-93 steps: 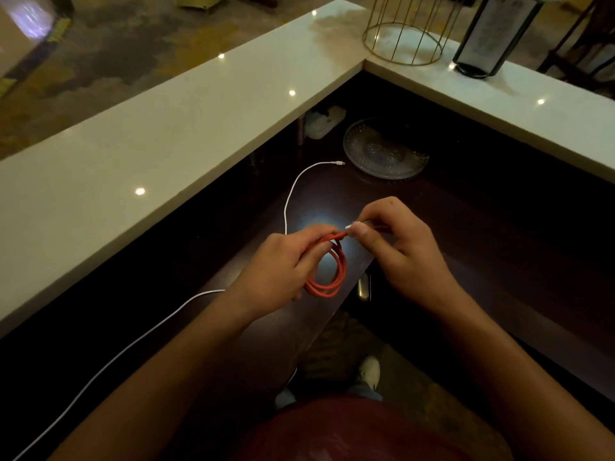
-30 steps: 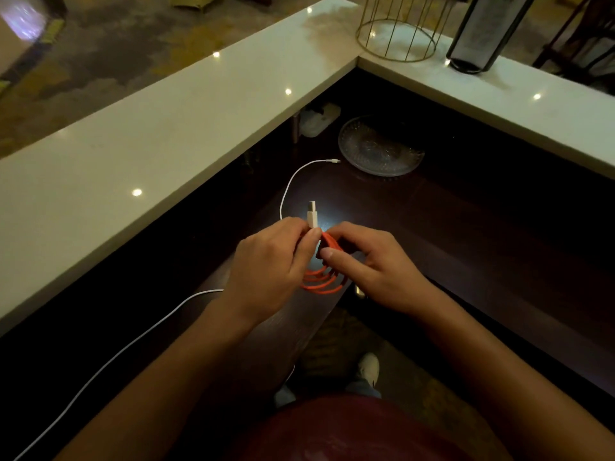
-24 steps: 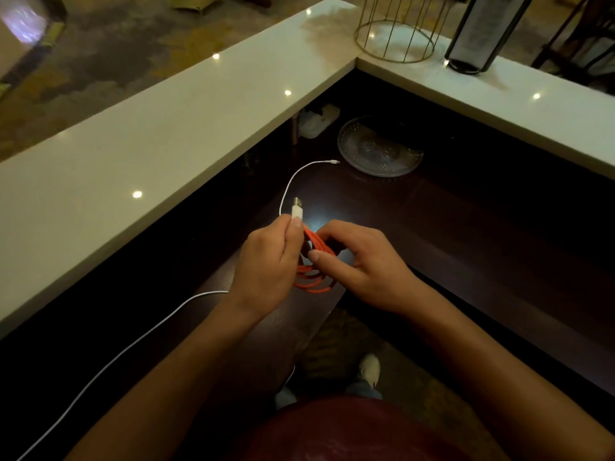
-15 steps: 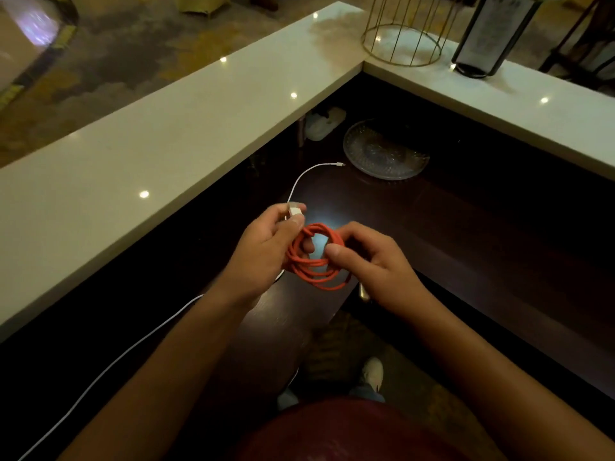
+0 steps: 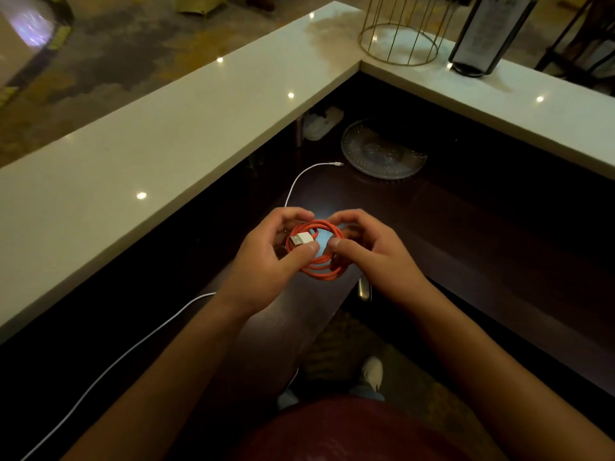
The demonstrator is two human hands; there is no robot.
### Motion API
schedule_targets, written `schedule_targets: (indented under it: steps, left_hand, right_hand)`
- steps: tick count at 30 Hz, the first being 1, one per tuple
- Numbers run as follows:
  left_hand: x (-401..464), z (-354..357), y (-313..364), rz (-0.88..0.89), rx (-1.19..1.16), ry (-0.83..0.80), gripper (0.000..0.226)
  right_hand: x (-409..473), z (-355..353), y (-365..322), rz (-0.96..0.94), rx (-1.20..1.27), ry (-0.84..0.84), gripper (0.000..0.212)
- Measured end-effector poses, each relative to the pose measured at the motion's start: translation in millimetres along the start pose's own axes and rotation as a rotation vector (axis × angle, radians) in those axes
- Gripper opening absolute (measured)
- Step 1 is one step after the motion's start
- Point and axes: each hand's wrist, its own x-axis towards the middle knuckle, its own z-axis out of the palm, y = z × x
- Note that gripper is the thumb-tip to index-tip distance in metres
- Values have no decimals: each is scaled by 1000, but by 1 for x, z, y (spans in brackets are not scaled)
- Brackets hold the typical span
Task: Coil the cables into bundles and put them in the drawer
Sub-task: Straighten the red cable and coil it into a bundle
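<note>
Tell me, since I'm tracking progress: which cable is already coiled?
The orange cable, wound into loops and held by both hands. The white cable lies uncoiled along the dark desk.

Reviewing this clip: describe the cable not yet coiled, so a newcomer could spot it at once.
Start at the pale L-shaped counter; below it lies a dark desk. The white cable trails along that desk from the lower left, its tip near a glass plate. Unlike the orange cable coiled in both hands, it is white, loose and untouched.
</note>
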Motion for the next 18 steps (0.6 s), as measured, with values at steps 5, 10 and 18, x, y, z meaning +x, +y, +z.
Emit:
schedule_targets:
  steps: [5, 10, 18]
  left_hand:
    - [-1, -1, -4, -54, -153, -65, 47]
    - [1, -3, -5, -106, -313, -103, 32]
    - [2, -3, -7, -83, -225, -41, 21]
  right_hand:
    - [0, 3, 2, 1, -17, -58, 19]
    - [-1, -2, -2, 44, 39, -47, 17]
    - [1, -1, 2, 156, 120, -71, 26]
